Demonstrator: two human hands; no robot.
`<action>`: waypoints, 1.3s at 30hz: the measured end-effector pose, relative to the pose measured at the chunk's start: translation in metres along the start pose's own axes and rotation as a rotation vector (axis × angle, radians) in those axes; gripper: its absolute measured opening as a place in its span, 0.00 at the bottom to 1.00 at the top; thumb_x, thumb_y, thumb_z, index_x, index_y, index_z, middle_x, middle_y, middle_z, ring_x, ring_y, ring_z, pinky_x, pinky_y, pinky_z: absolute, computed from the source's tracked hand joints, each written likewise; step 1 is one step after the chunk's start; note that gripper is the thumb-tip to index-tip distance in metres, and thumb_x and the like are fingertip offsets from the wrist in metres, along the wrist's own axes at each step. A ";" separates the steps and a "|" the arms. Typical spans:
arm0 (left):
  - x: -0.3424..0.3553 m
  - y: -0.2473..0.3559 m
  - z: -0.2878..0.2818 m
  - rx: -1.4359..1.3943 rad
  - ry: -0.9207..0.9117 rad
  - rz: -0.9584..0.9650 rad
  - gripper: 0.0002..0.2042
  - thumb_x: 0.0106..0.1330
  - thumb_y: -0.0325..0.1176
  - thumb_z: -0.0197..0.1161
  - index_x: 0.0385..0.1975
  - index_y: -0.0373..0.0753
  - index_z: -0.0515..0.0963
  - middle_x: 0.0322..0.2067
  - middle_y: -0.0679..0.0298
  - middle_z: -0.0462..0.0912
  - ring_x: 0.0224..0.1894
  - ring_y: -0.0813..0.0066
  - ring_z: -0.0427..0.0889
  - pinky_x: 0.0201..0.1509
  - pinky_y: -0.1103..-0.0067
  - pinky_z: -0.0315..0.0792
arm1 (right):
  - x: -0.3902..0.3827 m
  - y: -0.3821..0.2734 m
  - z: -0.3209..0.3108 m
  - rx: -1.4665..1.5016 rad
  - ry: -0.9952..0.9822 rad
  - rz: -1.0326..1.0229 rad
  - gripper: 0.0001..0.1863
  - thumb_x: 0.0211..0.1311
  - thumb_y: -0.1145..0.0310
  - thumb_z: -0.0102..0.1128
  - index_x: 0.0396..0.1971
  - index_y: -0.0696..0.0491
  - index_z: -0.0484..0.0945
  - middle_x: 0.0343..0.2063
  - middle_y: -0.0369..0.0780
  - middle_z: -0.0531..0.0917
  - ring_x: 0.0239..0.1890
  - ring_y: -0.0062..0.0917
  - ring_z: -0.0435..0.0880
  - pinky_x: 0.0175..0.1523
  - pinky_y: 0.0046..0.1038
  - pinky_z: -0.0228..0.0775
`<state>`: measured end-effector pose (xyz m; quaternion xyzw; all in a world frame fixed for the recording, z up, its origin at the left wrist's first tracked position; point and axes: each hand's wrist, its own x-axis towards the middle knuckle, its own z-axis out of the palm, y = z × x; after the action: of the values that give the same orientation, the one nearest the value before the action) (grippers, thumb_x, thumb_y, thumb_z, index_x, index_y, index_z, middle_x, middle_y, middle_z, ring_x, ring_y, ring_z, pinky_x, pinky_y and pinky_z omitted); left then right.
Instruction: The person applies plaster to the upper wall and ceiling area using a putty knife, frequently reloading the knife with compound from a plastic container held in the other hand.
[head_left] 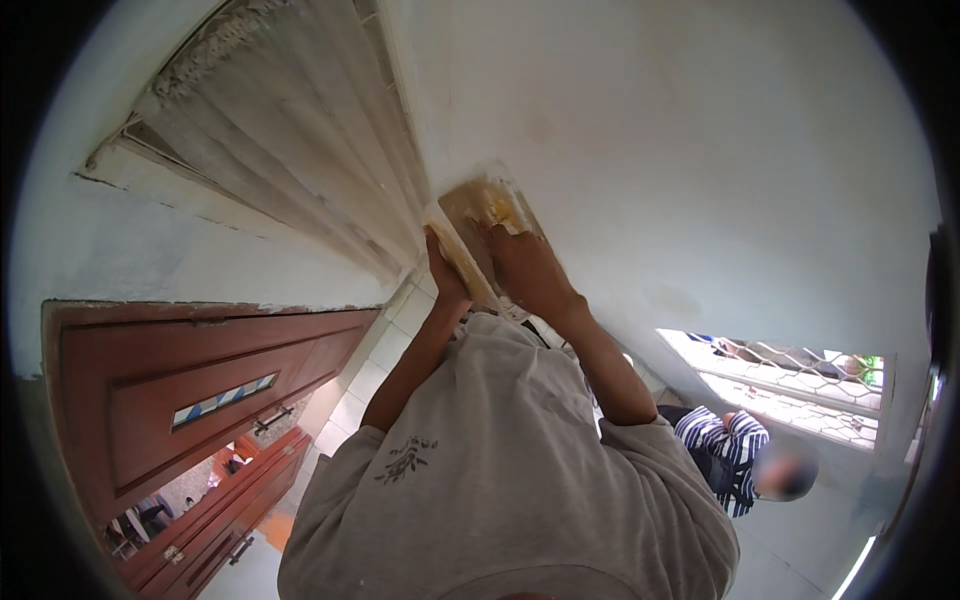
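Note:
My left hand (446, 272) is closed on a narrow, pale tan flat tool (470, 275), held upright at a slant. Just to its right my right hand (530, 268) is closed on a wider rectangular flat tool (480, 195), smeared with white and yellowish material. The two tools are side by side at my chest, near the white wall (690, 160); whether either touches it I cannot tell. My fingertips are partly hidden behind the tools.
A window with a pale curtain (280, 140) is at upper left, above an open reddish-brown door (200, 370). White floor tiles (385, 360) show below. At right, a person in a striped top (725, 450) is beside a grilled window opening (800, 385).

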<state>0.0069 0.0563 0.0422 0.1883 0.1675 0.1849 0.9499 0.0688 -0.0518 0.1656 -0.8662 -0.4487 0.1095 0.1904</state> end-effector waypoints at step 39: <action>0.036 -0.009 0.005 0.047 -0.002 0.172 0.30 0.76 0.59 0.41 0.69 0.47 0.62 0.61 0.64 0.73 0.61 0.64 0.74 0.63 0.65 0.73 | 0.232 0.119 -0.123 2.830 0.125 -0.079 0.14 0.71 0.78 0.44 0.49 0.73 0.71 0.52 0.54 0.77 0.60 0.38 0.76 0.62 0.27 0.80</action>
<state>0.0427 0.0619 0.0338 0.2244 0.1540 0.2615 0.9260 0.3334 0.0476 0.2216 0.0625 0.0236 0.4167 0.9066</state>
